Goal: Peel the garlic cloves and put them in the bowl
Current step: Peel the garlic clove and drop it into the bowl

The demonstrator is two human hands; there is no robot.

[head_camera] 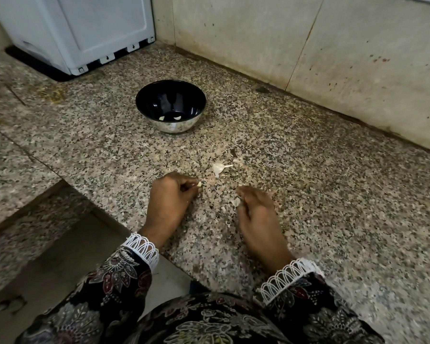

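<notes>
Granite counter (308, 194); clove (199, 184) pointing right.

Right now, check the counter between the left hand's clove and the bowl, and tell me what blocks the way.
Nothing visible does. The left hand pinches a garlic clove at its fingertips, and only bare granite counter lies between it and the bowl. The loose garlic skins lie off to the right of that line.
</notes>
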